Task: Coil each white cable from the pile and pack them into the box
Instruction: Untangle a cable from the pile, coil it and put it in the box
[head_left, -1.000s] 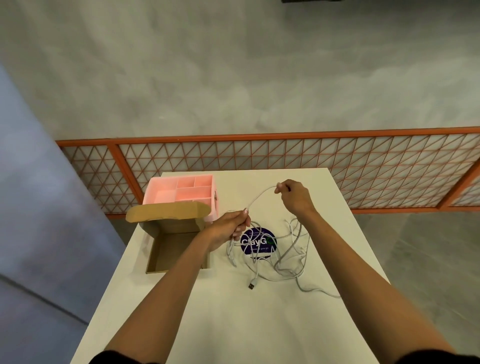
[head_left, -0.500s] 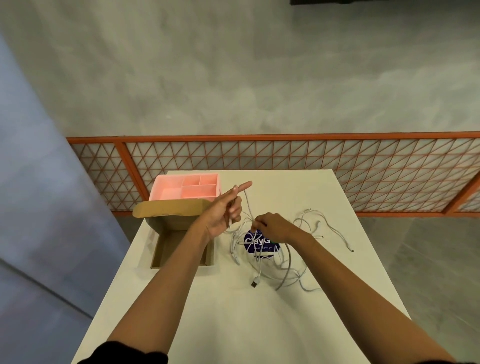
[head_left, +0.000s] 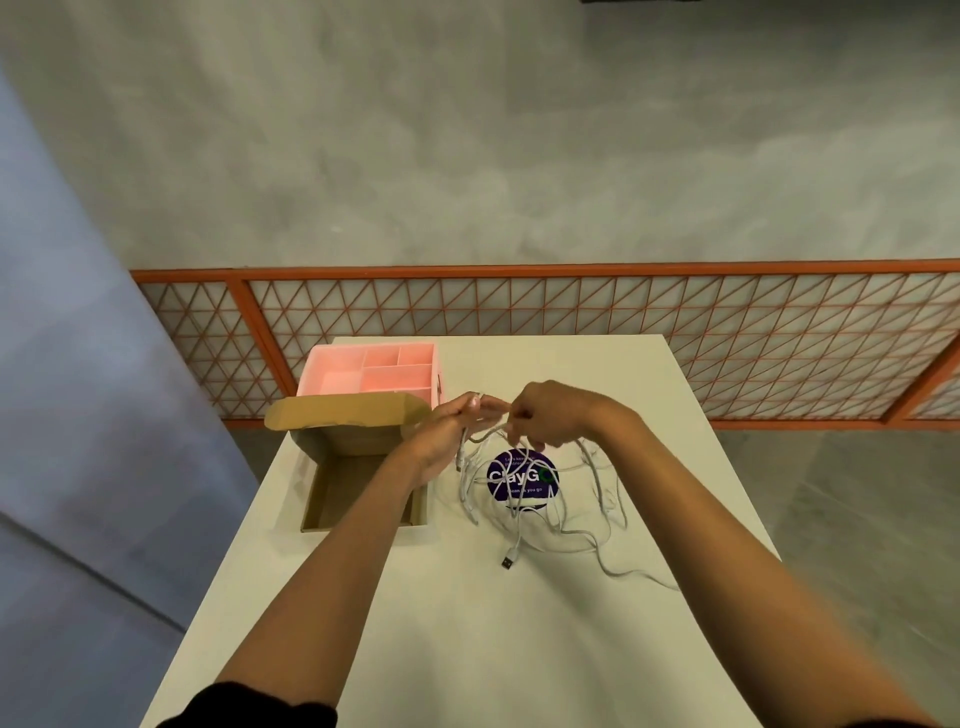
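A tangle of white cables (head_left: 550, 512) lies on the white table (head_left: 467, 623), spread over a round purple sticker (head_left: 522, 475); one USB plug (head_left: 508, 562) points toward me. My left hand (head_left: 449, 434) holds loops of one white cable above the pile, fingers closed around them. My right hand (head_left: 545, 415) is right beside it, pinching the same cable at the left fingertips. The open cardboard box (head_left: 358, 486) stands left of the hands, its flap raised at the back; my left forearm crosses its near right corner. I see nothing inside it.
A pink divided organiser tray (head_left: 374, 371) sits behind the cardboard box at the table's far left. An orange lattice railing (head_left: 571, 332) runs beyond the far edge. The table's left and right edges drop to grey floor.
My right hand swung out from the pile, then rose to meet my left hand, laying another turn of cable on it. My left hand has stayed near the box, fingers closing.
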